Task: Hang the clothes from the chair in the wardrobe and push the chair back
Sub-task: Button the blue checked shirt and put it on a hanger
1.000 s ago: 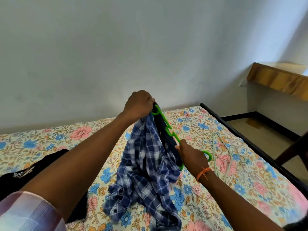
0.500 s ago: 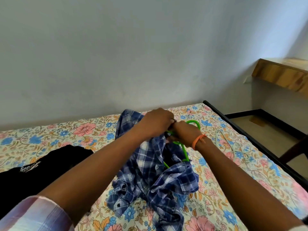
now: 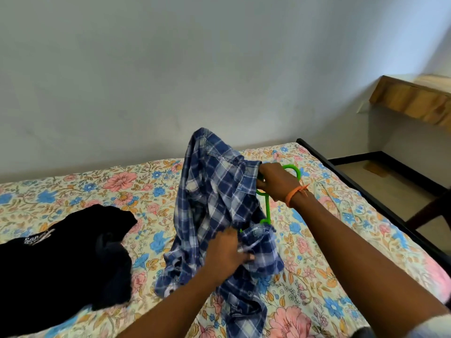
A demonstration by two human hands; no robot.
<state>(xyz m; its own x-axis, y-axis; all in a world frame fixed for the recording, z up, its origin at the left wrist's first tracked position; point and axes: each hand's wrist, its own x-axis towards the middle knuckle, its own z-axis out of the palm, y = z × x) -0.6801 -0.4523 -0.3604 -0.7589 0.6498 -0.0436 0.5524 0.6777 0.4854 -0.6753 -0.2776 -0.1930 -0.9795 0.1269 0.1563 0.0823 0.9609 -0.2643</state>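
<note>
Right hand (image 3: 277, 182) grasps the green hanger (image 3: 266, 211) at the shirt (image 3: 214, 198) collar; left hand (image 3: 228, 252) clutches the shirt's near cloth, above the bed (image 3: 329, 276); black garment (image 3: 61, 259) lies left.

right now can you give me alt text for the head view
A person's right hand grips a green hanger inside a blue plaid shirt while the left hand holds its lower fabric, over a floral bedsheet. A black t-shirt lies left.

black garment (image 3: 61, 259) on the bed, white printed lettering near its edge, too blurred to read
</note>
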